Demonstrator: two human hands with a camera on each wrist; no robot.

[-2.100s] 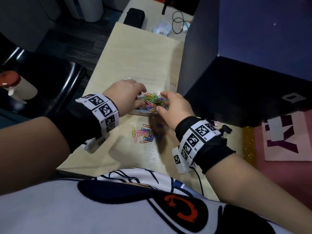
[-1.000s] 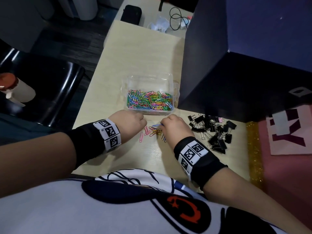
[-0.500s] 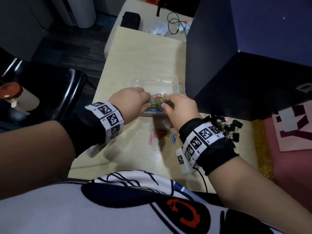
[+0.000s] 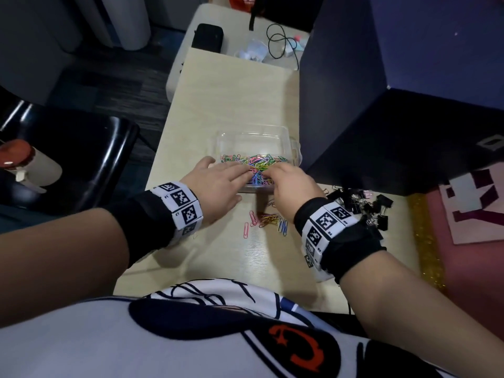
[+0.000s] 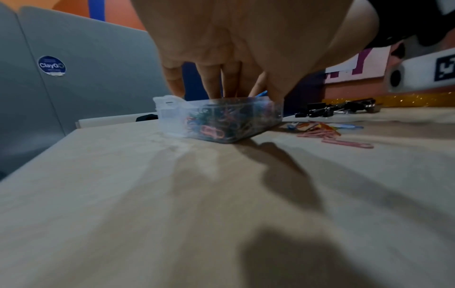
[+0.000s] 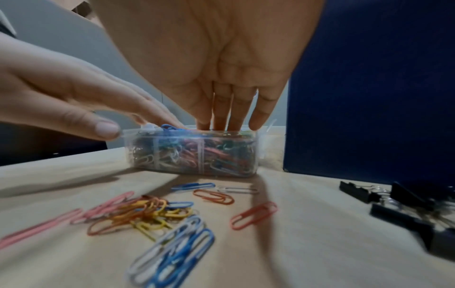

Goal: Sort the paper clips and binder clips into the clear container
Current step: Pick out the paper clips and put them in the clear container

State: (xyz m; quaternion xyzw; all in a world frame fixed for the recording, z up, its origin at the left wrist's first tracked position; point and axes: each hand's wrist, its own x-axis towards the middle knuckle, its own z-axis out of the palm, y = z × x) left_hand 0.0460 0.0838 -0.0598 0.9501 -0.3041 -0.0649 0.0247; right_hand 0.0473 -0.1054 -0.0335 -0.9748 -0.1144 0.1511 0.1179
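Observation:
A clear container point(image 4: 245, 135) on the beige table holds a heap of coloured paper clips point(image 4: 256, 160). Both hands hover over its near half. My left hand point(image 4: 234, 173) reaches in from the left with straight fingers, seen pointing down into the container point(image 5: 169, 117). My right hand point(image 4: 275, 173) dips straight fingers point(image 6: 229, 117) onto the clips inside the container point(image 6: 192, 154). Several loose paper clips point(image 4: 266, 220) point(image 6: 147, 212) lie on the table just in front. A pile of black binder clips point(image 4: 362, 204) point(image 6: 406, 210) sits to the right, under my right wrist.
A tall dark blue box point(image 4: 395, 105) stands right against the container's right side. A black chair point(image 4: 76, 159) and a red-capped bottle point(image 4: 21, 165) are at the left. A black pouch point(image 4: 208, 36) and cables point(image 4: 278, 42) lie on the far table.
A second ago both hands were down at the loose clips on the table. They rose to the container, and their curled fingers have now straightened over the clips inside.

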